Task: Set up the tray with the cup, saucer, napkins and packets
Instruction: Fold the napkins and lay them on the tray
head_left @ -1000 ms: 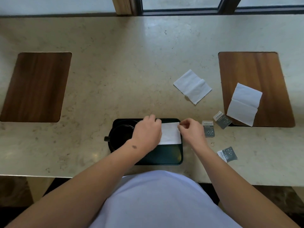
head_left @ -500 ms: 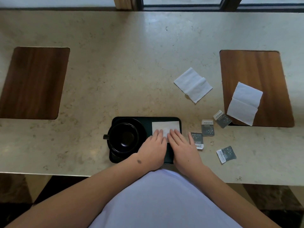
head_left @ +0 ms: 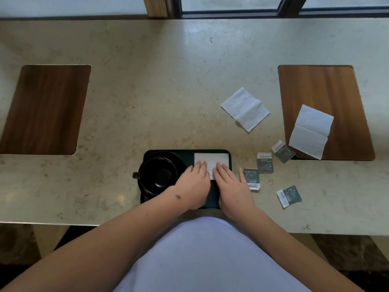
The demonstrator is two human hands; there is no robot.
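Observation:
A dark tray [head_left: 229, 159] lies at the counter's near edge. On its left half a black cup [head_left: 157, 175] stands on a black saucer [head_left: 179, 160], handle pointing left. A folded white napkin [head_left: 211, 160] lies on the tray's right half. My left hand [head_left: 193, 184] and my right hand [head_left: 231, 187] rest flat on the napkin's near part, fingers extended side by side, holding nothing. Several grey packets lie on the counter right of the tray: one by my right thumb [head_left: 251, 179], one farther back [head_left: 264, 162], one near the mat [head_left: 283, 151], one nearer me [head_left: 289, 196].
Two more white napkins lie to the right, one on the counter [head_left: 245, 108], one on a wooden inlay [head_left: 310, 130]. Wooden inlays sit at the right [head_left: 324, 87] and the left [head_left: 44, 108]. A window frame runs along the far edge.
One second ago both hands pinched the napkin's edges over the tray. They have since laid it down and now press flat on it, drawn nearer to me.

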